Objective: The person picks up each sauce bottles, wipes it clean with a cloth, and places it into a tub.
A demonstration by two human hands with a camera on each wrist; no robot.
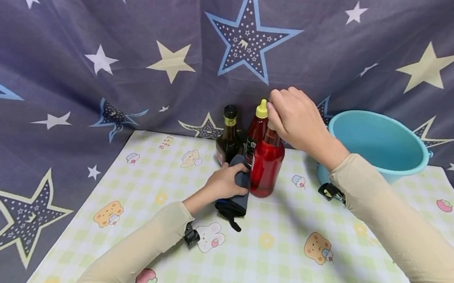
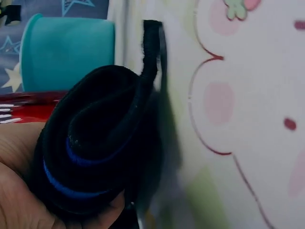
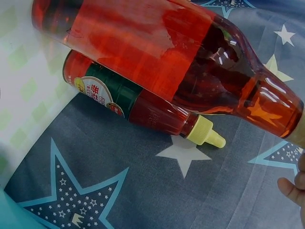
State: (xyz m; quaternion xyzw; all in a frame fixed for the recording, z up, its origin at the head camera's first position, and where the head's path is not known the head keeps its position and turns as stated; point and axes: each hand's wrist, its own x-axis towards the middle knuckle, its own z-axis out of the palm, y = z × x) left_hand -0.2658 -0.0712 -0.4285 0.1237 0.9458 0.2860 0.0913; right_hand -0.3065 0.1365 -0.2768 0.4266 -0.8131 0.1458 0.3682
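Note:
My right hand point(image 1: 297, 119) grips the top of a tall glass bottle of red liquid point(image 1: 267, 170). Upright, it appears to rest on the table. In the right wrist view the bottle point(image 3: 143, 43) fills the top, with fingertips point(image 3: 293, 188) at its capped end. My left hand point(image 1: 224, 182) holds a rolled dark cloth point(image 1: 240, 200) just left of that bottle. The left wrist view shows the roll's end point(image 2: 95, 129), with blue edges inside and a strap sticking out. Behind stand a yellow-capped sauce bottle point(image 1: 257, 128) and a dark sauce bottle point(image 1: 229, 139).
A turquoise bucket point(image 1: 376, 169) stands at the right back of the table. The checked tablecloth point(image 1: 262, 268) has printed cartoon figures. A star-patterned curtain point(image 1: 131, 21) hangs along the table's back edge, close behind the bottles.

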